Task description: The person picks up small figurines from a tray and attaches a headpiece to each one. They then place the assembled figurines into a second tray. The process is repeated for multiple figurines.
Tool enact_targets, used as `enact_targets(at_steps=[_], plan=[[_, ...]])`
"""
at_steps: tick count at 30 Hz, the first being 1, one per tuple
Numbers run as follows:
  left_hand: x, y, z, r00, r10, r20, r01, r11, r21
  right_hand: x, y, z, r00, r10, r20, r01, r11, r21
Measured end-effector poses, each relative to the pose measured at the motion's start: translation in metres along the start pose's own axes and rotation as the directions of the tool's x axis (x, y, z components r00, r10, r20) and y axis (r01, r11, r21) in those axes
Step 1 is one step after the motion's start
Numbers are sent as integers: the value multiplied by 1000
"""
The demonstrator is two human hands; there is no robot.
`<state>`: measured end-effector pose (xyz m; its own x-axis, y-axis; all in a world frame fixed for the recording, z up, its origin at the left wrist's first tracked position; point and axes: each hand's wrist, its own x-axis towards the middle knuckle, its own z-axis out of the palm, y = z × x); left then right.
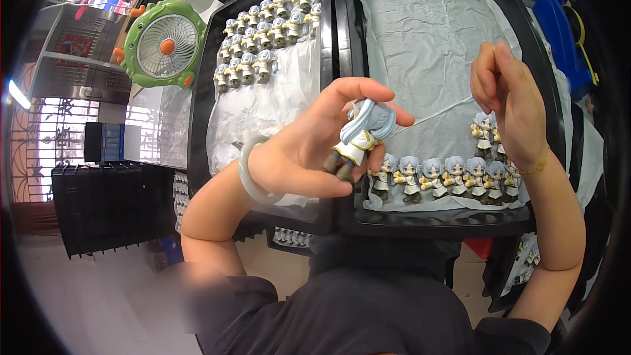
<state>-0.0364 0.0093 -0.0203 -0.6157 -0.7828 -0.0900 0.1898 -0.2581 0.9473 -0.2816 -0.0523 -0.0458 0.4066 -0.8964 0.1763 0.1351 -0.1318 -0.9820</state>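
Note:
My left hand (309,141) is closed around a small figurine (358,135) with pale blue hair, a white outfit with yellow trim and dark boots. It is tilted, its hair side up, above the inner edges of two trays. Over the right side of the right tray (447,223) hovers my right hand (509,95), its fingers curled together; what they hold, if anything, is hidden. A thin pale line, thread or paper crease, runs between the two hands. Just below the right hand stands a similar figurine (483,135), and a row of figurines (453,174) lines the tray's near edge.
The left tray (327,59), lined with white paper, holds rows of figurines (266,26) at its far end. Beyond it stands a green fan (164,45). A blue holder (562,39) is at the far right. Black crates (112,207) are stacked at the left.

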Motion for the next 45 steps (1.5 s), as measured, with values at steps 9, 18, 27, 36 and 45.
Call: enact_targets(at_steps=[9,18,27,36,45], plan=[[-10,-7,-8,956,287,62,-239,639,731,0,5,0,1000,13,7,-13,1000,-11],[-15,3,6,941,338,18,-106,246,964,-2,5,5,998,42,44,-40,997,-62],[-17,2,5,932,357,62,-154,236,959,-3,6,7,998,50,39,-47,996,-72],[-15,-1,3,923,372,97,-195,238,951,-4,6,6,997,59,47,-55,994,-91],[-15,5,-18,844,533,52,-292,377,879,-1,6,5,996,60,70,-51,991,-123]])
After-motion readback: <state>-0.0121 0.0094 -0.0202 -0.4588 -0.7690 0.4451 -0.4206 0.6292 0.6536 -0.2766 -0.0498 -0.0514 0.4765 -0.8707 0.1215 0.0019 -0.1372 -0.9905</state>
